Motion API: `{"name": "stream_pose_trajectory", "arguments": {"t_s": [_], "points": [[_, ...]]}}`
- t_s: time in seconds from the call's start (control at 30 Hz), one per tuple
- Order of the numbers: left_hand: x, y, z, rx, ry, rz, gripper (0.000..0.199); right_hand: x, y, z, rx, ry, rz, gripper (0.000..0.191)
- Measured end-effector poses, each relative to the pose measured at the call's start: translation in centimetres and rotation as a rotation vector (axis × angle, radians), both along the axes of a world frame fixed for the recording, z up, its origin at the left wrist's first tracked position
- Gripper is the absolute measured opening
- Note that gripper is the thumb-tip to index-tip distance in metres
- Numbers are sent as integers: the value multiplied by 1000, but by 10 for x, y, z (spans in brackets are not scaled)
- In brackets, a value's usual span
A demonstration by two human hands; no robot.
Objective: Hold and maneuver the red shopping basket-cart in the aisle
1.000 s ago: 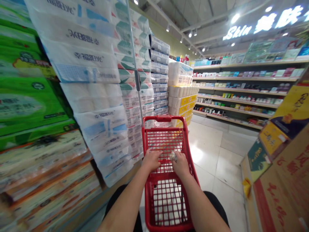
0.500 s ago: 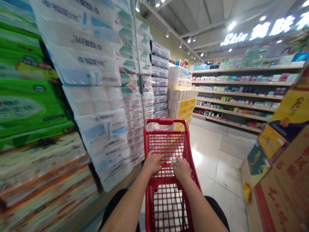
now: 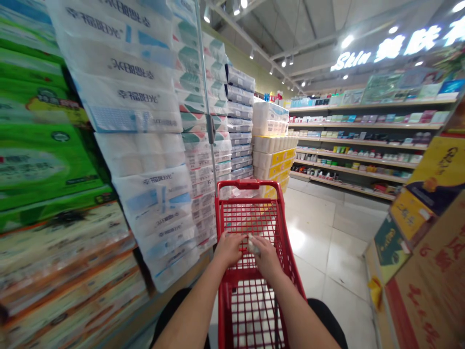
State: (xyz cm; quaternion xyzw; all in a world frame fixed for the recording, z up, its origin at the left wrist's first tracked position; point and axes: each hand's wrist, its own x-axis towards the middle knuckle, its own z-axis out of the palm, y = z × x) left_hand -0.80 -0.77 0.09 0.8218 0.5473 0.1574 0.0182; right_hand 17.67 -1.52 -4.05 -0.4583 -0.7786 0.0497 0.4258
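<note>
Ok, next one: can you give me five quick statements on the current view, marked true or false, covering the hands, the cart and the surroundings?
1. The right hand has a small whitish item at its fingers. True.
2. The cart is blue. False: the cart is red.
3. White-wrapped packs are stacked on the picture's left. True.
4. The lit sign is at the picture's lower left. False: the lit sign is at the upper right.
5. In the picture, the left hand appears over the cart. True.
</note>
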Motion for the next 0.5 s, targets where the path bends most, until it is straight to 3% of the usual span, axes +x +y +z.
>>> {"name": "stream_pose_trajectory", "arguments": {"t_s": [0.1,0.17,0.27,0.3,0.37,0.43,0.5], "points": [[-1,-1,0,-12,13,4,61,1,-4,4,-46,66,-290,49],[-2,-2,1,-9,8,8,60,-2,-6,5,-49,48,-229,49],[-1,-4,3,-14,6,3,53,-11,-8,0,-18,31,49,62],[-1,-4,4,-18,9,3,50,-13,-7,-2,-2,55,84,66],[-1,-5,5,-18,19,9,49,-16,-4,-6,38,141,26,69],[0,-5,5,-11,27,21,54,-15,-1,-7,58,208,-117,65],[0,-5,5,-10,32,25,57,-13,-2,-6,46,178,-153,58]]}}
